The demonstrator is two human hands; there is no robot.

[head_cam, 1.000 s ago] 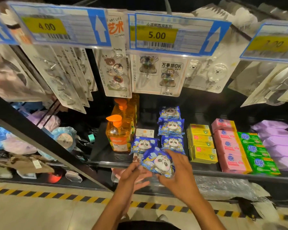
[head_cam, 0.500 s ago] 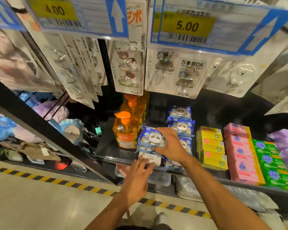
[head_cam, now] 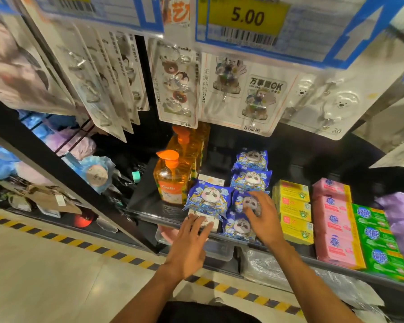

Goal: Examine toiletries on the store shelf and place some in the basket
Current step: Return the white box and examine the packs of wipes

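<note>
I read "5.00" on the yellow price tag [head_cam: 247, 17], "万事皆OK" on a hanging hook card [head_cam: 265, 89], and "超能" on the green soap boxes [head_cam: 371, 233].

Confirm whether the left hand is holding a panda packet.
No, the left hand is flat, fingers straight over the white box, holding nothing.

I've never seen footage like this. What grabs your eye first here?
The yellow 5.00 price tag hangs top centre. Below it, blue panda packets lie on the shelf, with an orange pump bottle on their left. In front, the left hand reaches to the shelf edge, fingers straight, and the right hand spreads over one packet.
</note>
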